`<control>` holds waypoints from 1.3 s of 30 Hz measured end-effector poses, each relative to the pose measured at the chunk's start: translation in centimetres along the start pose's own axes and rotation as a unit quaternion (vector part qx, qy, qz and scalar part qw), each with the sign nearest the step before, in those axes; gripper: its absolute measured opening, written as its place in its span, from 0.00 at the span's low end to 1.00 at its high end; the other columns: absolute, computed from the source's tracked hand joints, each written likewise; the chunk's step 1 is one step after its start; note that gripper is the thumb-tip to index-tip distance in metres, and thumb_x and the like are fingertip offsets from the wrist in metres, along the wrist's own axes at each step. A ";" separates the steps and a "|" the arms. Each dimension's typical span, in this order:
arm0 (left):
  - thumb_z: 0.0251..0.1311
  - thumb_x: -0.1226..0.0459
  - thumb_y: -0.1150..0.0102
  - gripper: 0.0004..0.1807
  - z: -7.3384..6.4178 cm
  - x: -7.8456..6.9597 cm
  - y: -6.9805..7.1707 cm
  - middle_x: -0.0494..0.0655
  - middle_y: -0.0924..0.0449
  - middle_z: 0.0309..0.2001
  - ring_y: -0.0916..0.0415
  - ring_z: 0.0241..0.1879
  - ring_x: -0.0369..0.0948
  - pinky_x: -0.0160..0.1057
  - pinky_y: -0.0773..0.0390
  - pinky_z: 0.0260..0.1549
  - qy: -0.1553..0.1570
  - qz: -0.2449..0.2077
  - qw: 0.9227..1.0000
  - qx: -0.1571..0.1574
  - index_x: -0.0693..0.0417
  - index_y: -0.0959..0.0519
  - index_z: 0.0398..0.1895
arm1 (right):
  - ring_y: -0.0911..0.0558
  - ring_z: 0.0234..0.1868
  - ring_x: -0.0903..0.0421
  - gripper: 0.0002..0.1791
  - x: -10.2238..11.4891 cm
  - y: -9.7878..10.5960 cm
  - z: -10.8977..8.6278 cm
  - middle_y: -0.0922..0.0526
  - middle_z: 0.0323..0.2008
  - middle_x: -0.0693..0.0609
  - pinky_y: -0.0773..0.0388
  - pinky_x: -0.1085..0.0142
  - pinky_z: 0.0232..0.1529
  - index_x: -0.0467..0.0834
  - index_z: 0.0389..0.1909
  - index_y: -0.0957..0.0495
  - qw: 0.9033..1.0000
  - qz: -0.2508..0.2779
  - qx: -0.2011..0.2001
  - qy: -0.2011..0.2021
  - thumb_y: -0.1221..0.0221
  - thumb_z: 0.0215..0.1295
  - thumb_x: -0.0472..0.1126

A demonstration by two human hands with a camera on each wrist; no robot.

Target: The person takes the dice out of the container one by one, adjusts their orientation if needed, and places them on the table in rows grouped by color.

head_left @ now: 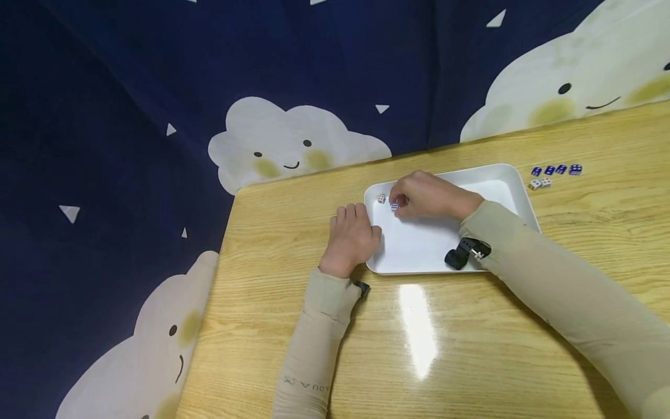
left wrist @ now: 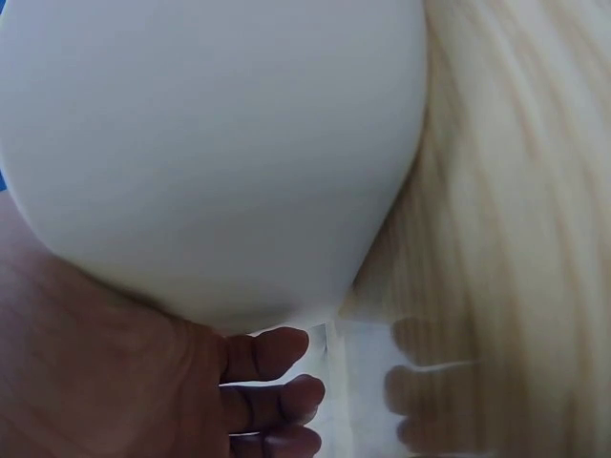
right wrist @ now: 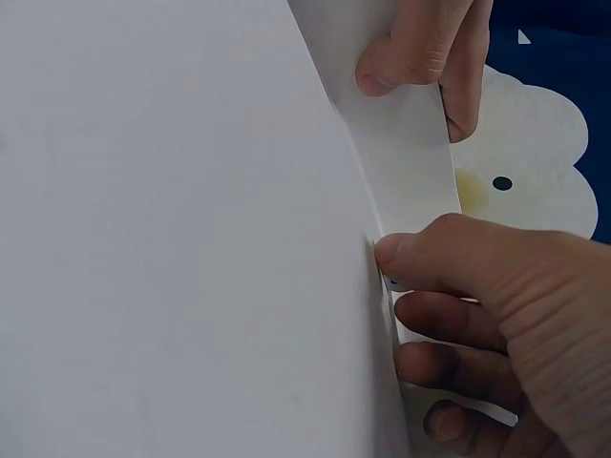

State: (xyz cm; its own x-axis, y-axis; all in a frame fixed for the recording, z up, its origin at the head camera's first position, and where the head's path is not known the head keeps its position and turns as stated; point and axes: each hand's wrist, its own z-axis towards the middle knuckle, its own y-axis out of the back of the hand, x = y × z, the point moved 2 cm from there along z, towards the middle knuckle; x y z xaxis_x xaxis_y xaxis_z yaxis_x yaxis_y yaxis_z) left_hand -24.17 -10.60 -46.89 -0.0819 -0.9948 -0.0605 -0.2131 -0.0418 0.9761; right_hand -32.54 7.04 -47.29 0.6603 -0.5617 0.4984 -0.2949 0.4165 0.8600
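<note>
A white tray lies on the wooden table. My left hand grips its left wall, with the thumb over the rim inside and the fingers outside. Inside the tray's far left corner, my right hand pinches a blue die between thumb and forefinger; in the right wrist view the fingers mostly hide it. Just left of that die, a white die with reddish dots sits on the tray floor, apart from the hand.
Right of the tray, several blue dice stand in a row on the table. Two white dice sit together in front of them. A dark blue curtain with clouds hangs along the table's far and left edges.
</note>
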 end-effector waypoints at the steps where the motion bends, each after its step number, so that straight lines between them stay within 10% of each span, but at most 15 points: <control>1: 0.72 0.53 0.60 0.18 0.0 0.0 0.1 0.50 0.34 0.45 0.40 0.47 0.48 0.43 0.35 0.47 0.000 0.000 1.000 0.000 0.59 0.34 0.51 | 0.22 0.31 0.58 0.07 0.0 0.1 0.0 0.15 0.29 0.54 0.24 0.62 0.39 0.44 0.36 0.12 1.000 0.000 -0.001 0.002 0.28 0.55 0.39; 39: 0.72 0.52 0.59 0.20 -0.3 -0.1 -0.1 0.51 0.31 0.47 0.39 0.47 0.48 0.43 0.35 0.47 -0.002 0.002 1.000 -0.013 0.59 0.32 0.53 | 0.20 0.29 0.58 0.10 1.6 2.1 0.1 0.14 0.28 0.53 0.23 0.61 0.36 0.44 0.38 0.12 0.999 -0.028 -0.020 0.029 0.28 0.57 0.43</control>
State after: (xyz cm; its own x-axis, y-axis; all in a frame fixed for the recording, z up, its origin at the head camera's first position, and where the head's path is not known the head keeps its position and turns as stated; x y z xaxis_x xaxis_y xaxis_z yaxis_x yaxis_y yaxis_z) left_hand -23.84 -10.52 -46.97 -0.0865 -0.9947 -0.0564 -0.1874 -0.0394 0.9815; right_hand -32.22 6.93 -44.65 0.7142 -0.5425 0.4423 -0.2294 0.4155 0.8802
